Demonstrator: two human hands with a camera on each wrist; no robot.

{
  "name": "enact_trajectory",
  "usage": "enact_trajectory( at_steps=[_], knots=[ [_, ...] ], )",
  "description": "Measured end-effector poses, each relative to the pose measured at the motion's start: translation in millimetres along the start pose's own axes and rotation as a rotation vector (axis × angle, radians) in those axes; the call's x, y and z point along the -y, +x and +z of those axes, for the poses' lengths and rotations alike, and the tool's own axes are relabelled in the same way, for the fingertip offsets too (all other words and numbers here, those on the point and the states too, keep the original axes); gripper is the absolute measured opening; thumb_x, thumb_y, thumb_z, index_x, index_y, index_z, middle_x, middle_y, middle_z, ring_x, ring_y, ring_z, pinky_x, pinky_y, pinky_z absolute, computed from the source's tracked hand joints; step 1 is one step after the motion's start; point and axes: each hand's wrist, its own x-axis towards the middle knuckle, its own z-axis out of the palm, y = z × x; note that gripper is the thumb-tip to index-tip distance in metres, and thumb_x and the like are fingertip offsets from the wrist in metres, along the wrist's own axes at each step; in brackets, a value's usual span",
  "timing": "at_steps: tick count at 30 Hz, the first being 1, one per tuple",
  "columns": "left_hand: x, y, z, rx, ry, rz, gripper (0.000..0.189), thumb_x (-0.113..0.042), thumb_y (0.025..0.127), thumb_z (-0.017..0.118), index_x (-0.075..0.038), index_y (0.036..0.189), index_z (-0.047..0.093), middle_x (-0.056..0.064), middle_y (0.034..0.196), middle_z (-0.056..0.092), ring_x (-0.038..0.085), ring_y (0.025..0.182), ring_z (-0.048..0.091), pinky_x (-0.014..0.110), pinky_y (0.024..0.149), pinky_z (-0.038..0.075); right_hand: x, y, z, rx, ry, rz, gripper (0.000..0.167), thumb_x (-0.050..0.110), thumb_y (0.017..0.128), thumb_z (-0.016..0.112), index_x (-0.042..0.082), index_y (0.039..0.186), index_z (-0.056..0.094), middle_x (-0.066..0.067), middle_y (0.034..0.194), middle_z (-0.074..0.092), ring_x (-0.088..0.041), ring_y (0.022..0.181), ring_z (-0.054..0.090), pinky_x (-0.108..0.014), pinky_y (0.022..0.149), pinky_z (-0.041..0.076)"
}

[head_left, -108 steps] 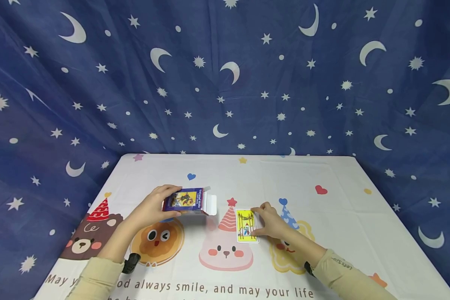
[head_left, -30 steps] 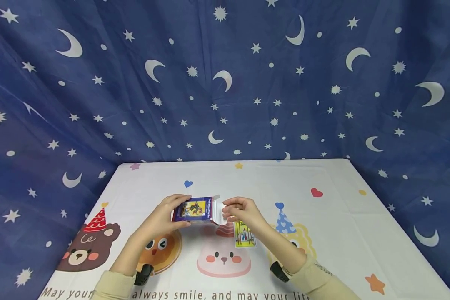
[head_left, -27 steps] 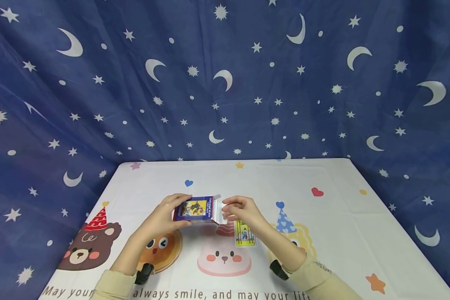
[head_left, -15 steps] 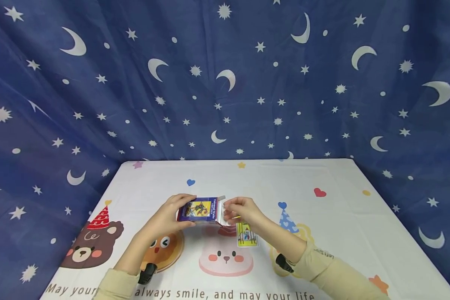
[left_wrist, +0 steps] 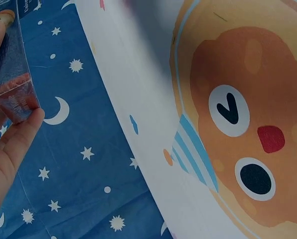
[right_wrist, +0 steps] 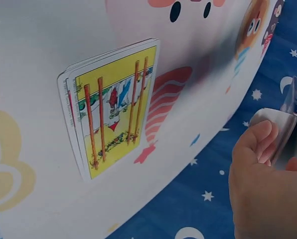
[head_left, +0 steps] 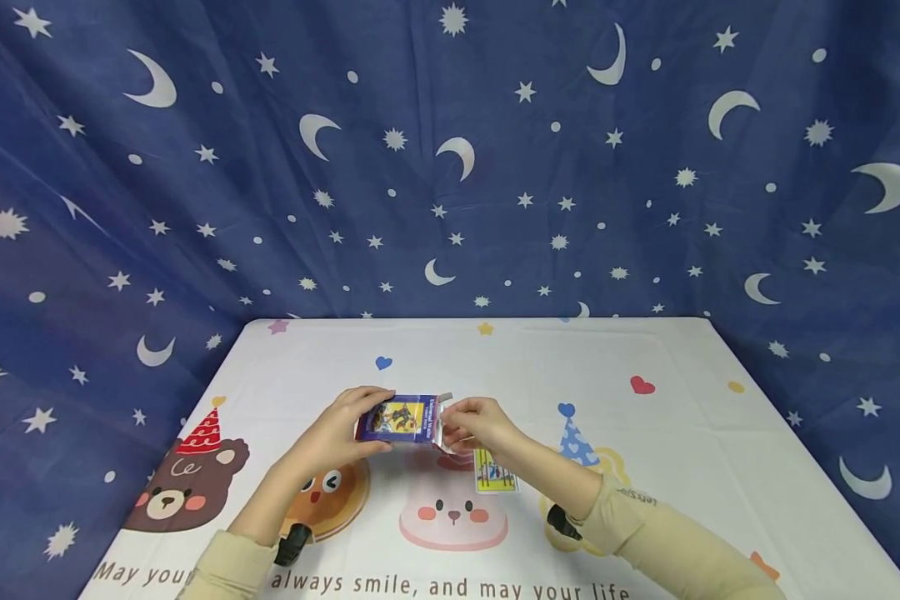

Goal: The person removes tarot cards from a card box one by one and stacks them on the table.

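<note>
My left hand [head_left: 337, 429] grips a blue tarot card box [head_left: 397, 418] across its closed end, thumb on the near side and fingers on the far side. In the left wrist view, fingertips hold the box's red-edged end [left_wrist: 19, 102]. The box is held above the table, its open end facing right. There my right hand [head_left: 480, 423] pinches the white end flap [right_wrist: 274, 115] between thumb and curled fingers; the fingers partly hide the opening. A small stack of tarot cards [right_wrist: 116, 114], a yellow one on top, lies below my right wrist, partly covered in the head view.
A white tablecloth [head_left: 570, 358] with cartoon animals and lettering covers the table. Behind the table's far edge hangs a dark blue curtain [head_left: 390, 208] with moons and stars. A black wrist strap piece [head_left: 294, 546] shows under the left forearm.
My right hand has left the card stack and come over to the box's open end, where its fingers have closed in on the flap. The left hand has shifted slightly right with the box.
</note>
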Motion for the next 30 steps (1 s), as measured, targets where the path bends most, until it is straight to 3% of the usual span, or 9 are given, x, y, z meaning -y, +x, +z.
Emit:
enact_trajectory(
  at_steps=[10, 30],
  knots=[
    [-3.6, 1.8, 2.5, 0.036, -0.027, -0.036, 0.070, -0.025, 0.072, 0.082, -0.011, 0.134, 0.052, 0.013, 0.135, 0.050, 0.034, 0.126, 0.045, 0.053, 0.102, 0.042, -4.0, 4.2, 2.4, -0.053, -0.033, 0.079, 0.011, 0.010, 0.086, 0.063, 0.002, 0.088, 0.056, -0.002, 0.066, 0.061, -0.009, 0.051, 0.056, -0.019, 0.052, 0.051],
    [3.8, -0.7, -2.2, 0.009, 0.001, -0.032, 0.070, -0.027, 0.072, 0.082, -0.011, 0.133, 0.053, 0.012, 0.133, 0.052, 0.033, 0.125, 0.047, 0.053, 0.101, 0.043, -6.1, 1.1, -1.9, -0.094, -0.033, 0.053, 0.010, 0.012, 0.088, 0.061, 0.003, 0.087, 0.056, -0.002, 0.069, 0.055, -0.010, 0.056, 0.053, -0.021, 0.054, 0.052]
  ],
)
